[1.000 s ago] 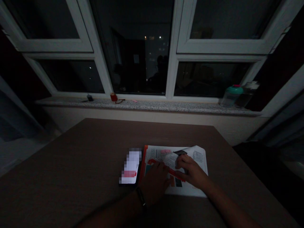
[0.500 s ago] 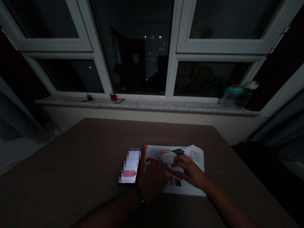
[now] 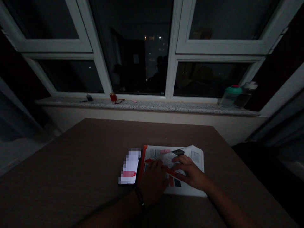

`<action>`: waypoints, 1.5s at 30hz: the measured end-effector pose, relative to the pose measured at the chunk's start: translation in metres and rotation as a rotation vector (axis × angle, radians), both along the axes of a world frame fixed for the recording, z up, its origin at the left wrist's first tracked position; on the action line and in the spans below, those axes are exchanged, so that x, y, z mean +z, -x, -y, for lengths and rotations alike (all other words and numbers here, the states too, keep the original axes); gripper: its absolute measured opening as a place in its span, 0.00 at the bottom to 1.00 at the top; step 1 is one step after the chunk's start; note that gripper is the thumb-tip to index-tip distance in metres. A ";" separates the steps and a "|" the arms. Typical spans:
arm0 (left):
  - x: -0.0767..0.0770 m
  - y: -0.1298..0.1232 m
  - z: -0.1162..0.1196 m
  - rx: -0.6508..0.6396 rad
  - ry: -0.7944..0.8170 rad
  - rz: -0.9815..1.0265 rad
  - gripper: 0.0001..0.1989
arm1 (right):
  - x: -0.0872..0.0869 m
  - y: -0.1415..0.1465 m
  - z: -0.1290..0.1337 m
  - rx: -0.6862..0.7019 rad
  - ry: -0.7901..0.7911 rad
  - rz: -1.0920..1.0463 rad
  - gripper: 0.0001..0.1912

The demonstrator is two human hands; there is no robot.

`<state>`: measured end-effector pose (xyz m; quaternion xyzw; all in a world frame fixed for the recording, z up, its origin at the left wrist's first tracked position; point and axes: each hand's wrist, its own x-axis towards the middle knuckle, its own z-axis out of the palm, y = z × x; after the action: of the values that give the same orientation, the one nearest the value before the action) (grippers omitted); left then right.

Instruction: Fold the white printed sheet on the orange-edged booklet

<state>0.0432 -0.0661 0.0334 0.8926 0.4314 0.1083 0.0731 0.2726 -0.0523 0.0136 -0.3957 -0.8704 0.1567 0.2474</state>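
A booklet (image 3: pixel 190 191) with white pages and a red left edge lies on the table. One of its pages is lifted and folded over, with a red strip (image 3: pixel 171 172) slanting along the fold. My left hand (image 3: pixel 154 180), wearing a dark wristband, lies palm down across the booklet's left half, fingers stretched over the fold. On the right half, my right hand (image 3: pixel 190 172) touches the folded page, its thumb and fingers apart. A small pink piece (image 3: pixel 165 151), perhaps a clip or eraser, rests near the booklet's top edge. The fingertips partly hide the page.
A lit phone (image 3: pixel 130 166) lies just left of the booklet on the brown table (image 3: pixel 99 142). Beyond it, the stone windowsill (image 3: pixel 147 105) carries a small dark bottle (image 3: pixel 89 97), a red jar (image 3: pixel 113 97) and a teal-lidded bottle (image 3: pixel 231 95) beside another clear bottle (image 3: pixel 247 93).
Both hands keep nearly the same places on the booklet. The right fingers have shifted very slightly on the folded page; little else differs.
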 end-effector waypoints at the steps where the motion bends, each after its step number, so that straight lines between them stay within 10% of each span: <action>1: -0.001 0.000 0.000 0.000 -0.001 0.000 0.15 | 0.000 0.000 0.000 0.003 -0.005 -0.003 0.10; 45: -0.008 0.017 -0.011 -0.018 0.002 0.005 0.20 | -0.007 -0.004 -0.001 0.003 0.000 -0.043 0.12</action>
<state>0.0259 -0.0551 0.0252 0.8962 0.4232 0.1093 0.0760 0.2767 -0.0509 0.0063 -0.3908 -0.8656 0.1656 0.2659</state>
